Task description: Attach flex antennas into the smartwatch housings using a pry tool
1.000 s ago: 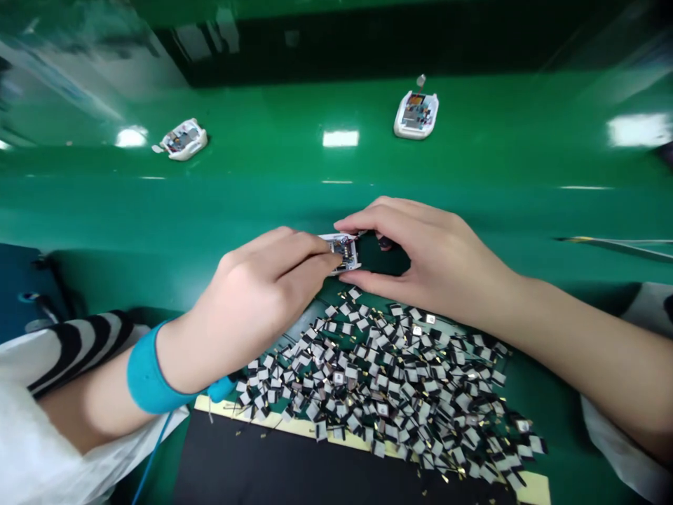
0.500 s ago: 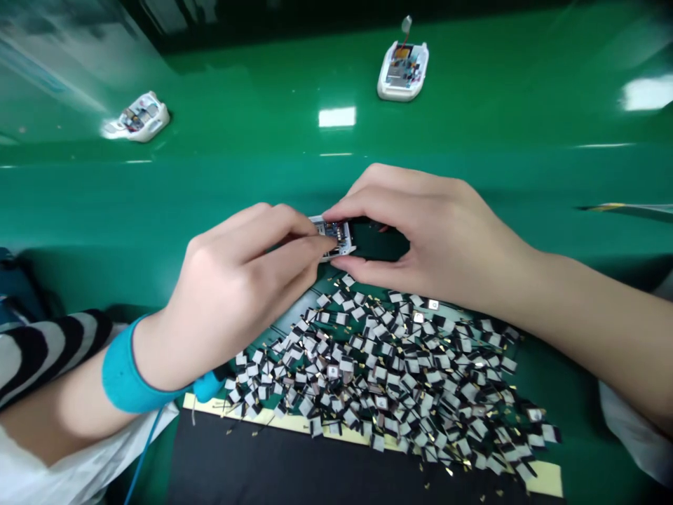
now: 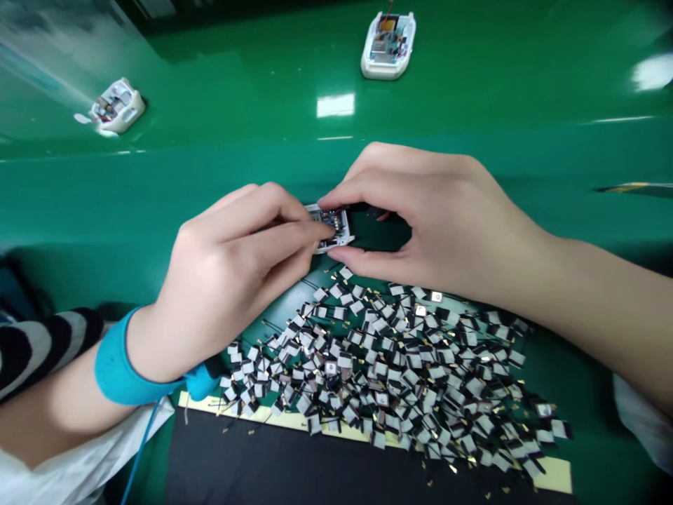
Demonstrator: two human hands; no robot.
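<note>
Between my two hands is a small white device housing (image 3: 344,228), open on top, with a circuit board inside. My left hand (image 3: 226,259), wearing a blue wrist strap, grips its left side, one fingertip pressing onto the board. The thumb and a finger of my right hand (image 3: 431,210) pinch the housing from its far and near edges. Part of the housing is hidden under the left fingers. Just below the hands spreads a pile of small grey-and-black parts with thin leads (image 3: 389,372).
Two more open white housings lie farther off, one at the left (image 3: 118,105) and one at the top (image 3: 389,45). A pale yellow strip (image 3: 552,475) and a black mat (image 3: 263,470) run along the near side. A thin pointed tool (image 3: 636,188) lies at the right.
The view has shifted slightly, so the far housings appear higher and more to the left. Both hands keep hold of the housing, with the left fingertip still on its board.
</note>
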